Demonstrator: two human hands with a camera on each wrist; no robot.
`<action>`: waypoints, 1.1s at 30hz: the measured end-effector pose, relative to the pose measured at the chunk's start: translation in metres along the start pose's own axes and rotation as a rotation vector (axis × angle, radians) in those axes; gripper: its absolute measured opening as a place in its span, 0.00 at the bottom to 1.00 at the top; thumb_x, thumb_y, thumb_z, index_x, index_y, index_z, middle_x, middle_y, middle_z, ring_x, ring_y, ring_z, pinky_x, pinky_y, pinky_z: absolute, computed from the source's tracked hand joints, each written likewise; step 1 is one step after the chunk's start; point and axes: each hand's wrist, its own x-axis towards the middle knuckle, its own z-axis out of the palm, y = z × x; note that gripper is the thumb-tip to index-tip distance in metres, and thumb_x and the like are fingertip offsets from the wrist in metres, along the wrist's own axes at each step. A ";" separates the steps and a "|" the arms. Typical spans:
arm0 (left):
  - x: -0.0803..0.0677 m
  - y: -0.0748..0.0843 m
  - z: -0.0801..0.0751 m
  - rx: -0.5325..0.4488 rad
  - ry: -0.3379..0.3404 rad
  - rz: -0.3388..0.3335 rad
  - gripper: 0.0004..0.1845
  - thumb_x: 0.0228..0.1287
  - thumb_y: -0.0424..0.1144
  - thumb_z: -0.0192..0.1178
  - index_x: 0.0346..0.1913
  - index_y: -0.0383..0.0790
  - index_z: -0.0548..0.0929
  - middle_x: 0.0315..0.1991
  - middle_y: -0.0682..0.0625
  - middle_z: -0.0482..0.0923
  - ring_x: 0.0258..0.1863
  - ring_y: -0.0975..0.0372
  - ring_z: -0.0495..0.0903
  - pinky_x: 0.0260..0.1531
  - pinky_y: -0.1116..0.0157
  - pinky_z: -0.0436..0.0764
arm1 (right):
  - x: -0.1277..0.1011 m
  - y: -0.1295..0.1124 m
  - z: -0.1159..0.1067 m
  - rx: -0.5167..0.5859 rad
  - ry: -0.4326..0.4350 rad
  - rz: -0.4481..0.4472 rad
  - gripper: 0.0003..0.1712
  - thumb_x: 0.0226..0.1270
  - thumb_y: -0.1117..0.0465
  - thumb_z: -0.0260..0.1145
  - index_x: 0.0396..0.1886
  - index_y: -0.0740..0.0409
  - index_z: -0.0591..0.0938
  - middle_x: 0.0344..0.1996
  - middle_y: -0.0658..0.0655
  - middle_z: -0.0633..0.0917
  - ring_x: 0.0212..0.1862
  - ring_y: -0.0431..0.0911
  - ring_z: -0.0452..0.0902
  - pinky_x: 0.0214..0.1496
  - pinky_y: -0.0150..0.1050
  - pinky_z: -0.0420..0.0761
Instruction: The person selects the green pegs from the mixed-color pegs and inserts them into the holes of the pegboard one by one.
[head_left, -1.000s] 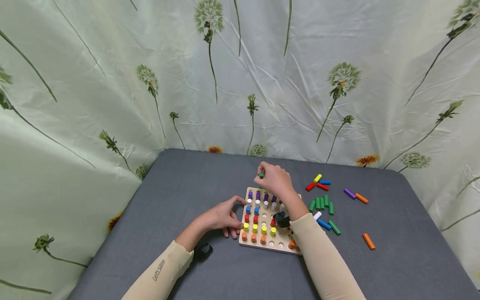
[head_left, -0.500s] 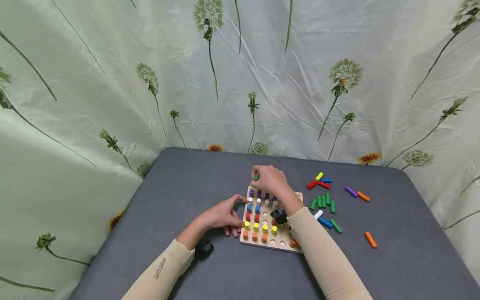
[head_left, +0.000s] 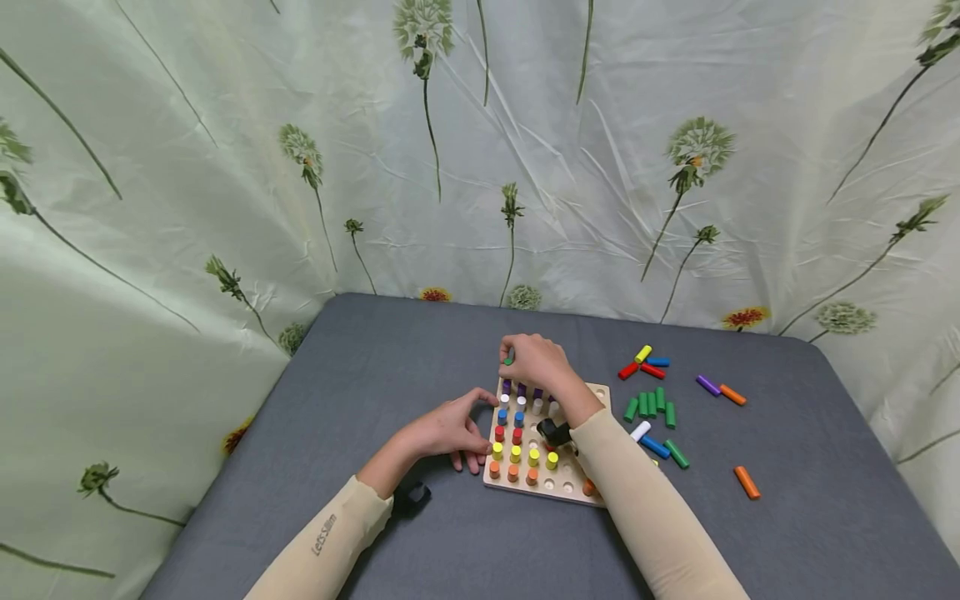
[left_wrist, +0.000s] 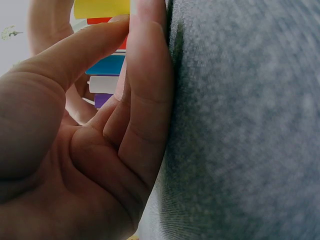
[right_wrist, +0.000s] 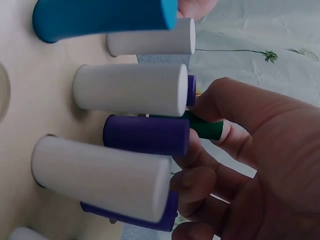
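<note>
On a grey table (head_left: 337, 400), the right hand (head_left: 536, 362) pinches a green peg (head_left: 508, 360) upright over the pegboard's (head_left: 597, 392) far-left corner; the left hand (head_left: 446, 433), relaxed, steadies its left edge.

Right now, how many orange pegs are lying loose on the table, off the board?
2: one orange peg beside the purple peg, another orange peg alone nearer the table's front right. The right arm may hide more.

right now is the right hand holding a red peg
No, the right hand pinches a green peg over the far edge of the pegboard.
</note>
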 end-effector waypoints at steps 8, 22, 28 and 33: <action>0.000 0.002 0.000 0.009 0.001 0.013 0.35 0.70 0.34 0.70 0.74 0.49 0.65 0.29 0.45 0.90 0.20 0.62 0.87 0.19 0.63 0.85 | 0.000 0.001 -0.002 0.011 -0.037 0.022 0.03 0.73 0.55 0.69 0.38 0.46 0.83 0.25 0.51 0.81 0.24 0.45 0.71 0.28 0.40 0.67; 0.000 0.000 0.000 0.003 -0.003 0.011 0.35 0.70 0.33 0.70 0.74 0.50 0.65 0.28 0.45 0.90 0.20 0.61 0.87 0.18 0.65 0.84 | 0.003 -0.001 -0.003 0.004 -0.132 0.051 0.07 0.75 0.51 0.70 0.39 0.46 0.83 0.33 0.51 0.85 0.31 0.48 0.78 0.36 0.44 0.72; -0.001 0.002 0.001 0.008 0.001 0.011 0.35 0.70 0.33 0.70 0.74 0.50 0.66 0.28 0.46 0.91 0.20 0.62 0.87 0.18 0.65 0.84 | 0.003 -0.001 -0.002 -0.005 -0.137 0.053 0.09 0.74 0.49 0.71 0.41 0.47 0.83 0.34 0.51 0.85 0.32 0.48 0.78 0.38 0.44 0.73; -0.001 0.001 0.002 0.009 0.002 0.005 0.35 0.70 0.33 0.70 0.74 0.50 0.66 0.28 0.45 0.91 0.20 0.62 0.87 0.18 0.65 0.84 | 0.002 -0.002 -0.004 -0.012 -0.130 0.058 0.10 0.73 0.47 0.72 0.43 0.46 0.84 0.35 0.51 0.85 0.33 0.48 0.78 0.38 0.45 0.74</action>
